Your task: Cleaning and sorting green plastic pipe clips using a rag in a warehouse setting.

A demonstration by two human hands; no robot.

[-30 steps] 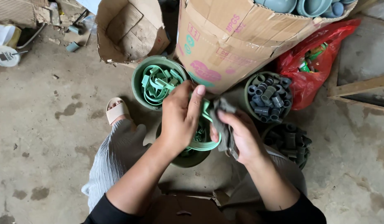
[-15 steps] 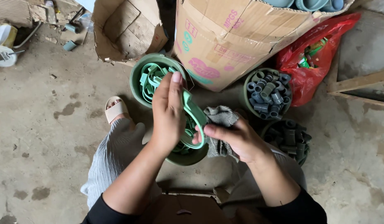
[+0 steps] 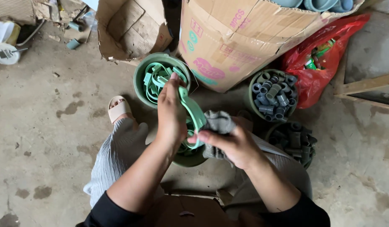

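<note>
The left hand (image 3: 171,115) is closed around a green ring (image 3: 193,113), a flat plastic band, and holds it upright above a green bucket (image 3: 190,159) that stands between the person's knees. The fingers wrap the left side of the ring, with the fingertips up near its top. The right hand (image 3: 230,145) grips a grey cloth (image 3: 218,122), bunched in the fingers, and presses it against the right side of the ring (the thumb lies along the lower edge of the cloth, close to the ring). So the ring sits between the two hands, touched by both.

Behind the hands a second green bucket (image 3: 140,86) holds more green bands (image 3: 157,80), loosely tangled. To the right, a round tub (image 3: 250,96) is filled with short grey pipe pieces (image 3: 273,96), and another tub (image 3: 308,157) with darker pieces stands just beside the right forearm. A big cardboard box (image 3: 236,42) leans near the tubs, with a red plastic bag (image 3: 316,63) to its right. A smaller open box (image 3: 129,29) lies on the concrete floor (image 3: 47,126). One foot in a beige sandal (image 3: 118,110) shows beside the left knee.
</note>
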